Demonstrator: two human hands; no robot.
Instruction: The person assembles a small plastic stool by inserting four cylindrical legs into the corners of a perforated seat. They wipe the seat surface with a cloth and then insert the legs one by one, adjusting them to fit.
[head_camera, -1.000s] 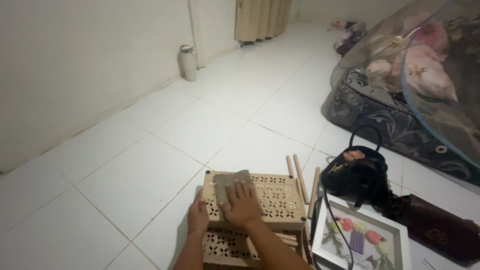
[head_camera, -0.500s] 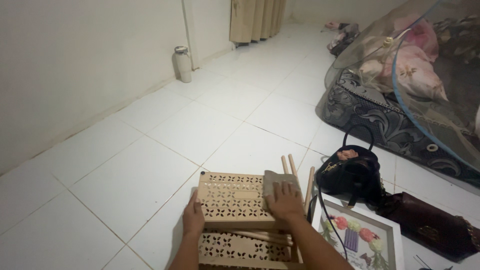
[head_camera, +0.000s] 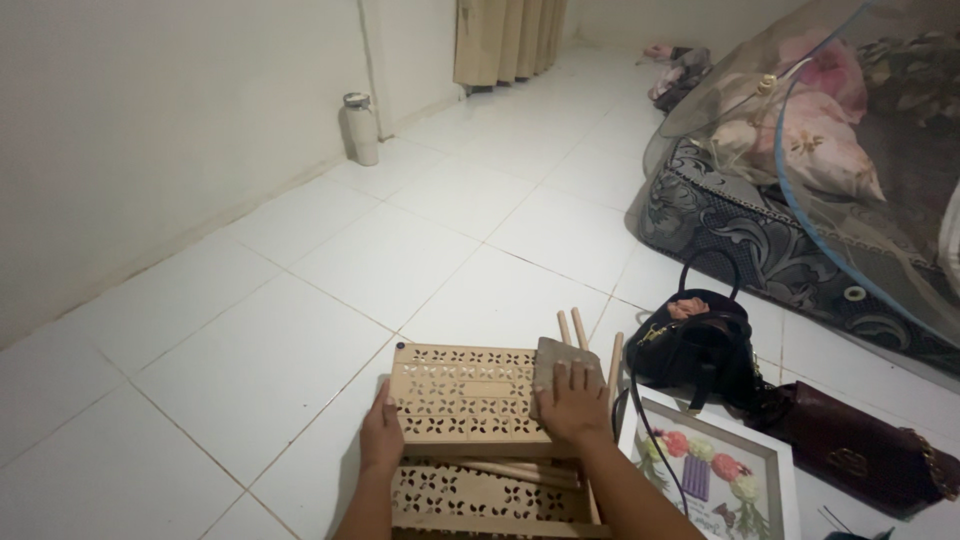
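**Wiping the little cutout shelf on a slippery tile floor**

White glossy tile floor (head_camera: 300, 300) everywhere, plain wall on my left, and I'm crouched at the bottom of it all with the beige perforated plastic shelf panel (head_camera: 465, 392) right in front of me at 6 o'clock. My left hand (head_camera: 381, 437) is spread flat against the panel's left edge, bracing it. My right hand (head_camera: 574, 403) is pressed palm-down on a grey folded cloth (head_camera: 556, 358) at the panel's right end, fingers fairly wide.

What worries me: the panel sits on a second cutout tier (head_camera: 490, 495) with loose wooden dowel legs (head_camera: 572, 328) poking out, so leaning hard probably makes the stack skate on tile or tip. My elbow is also close to the white-framed flower picture (head_camera: 715, 470) at 4 o'clock, and I could knock the black round handbag (head_camera: 700, 345) at 3 o'clock.

No packages or signs really. Closest thing is a tall grey lidded flask (head_camera: 361, 128) by the wall at 11 o'clock; can't tell if it has a label.
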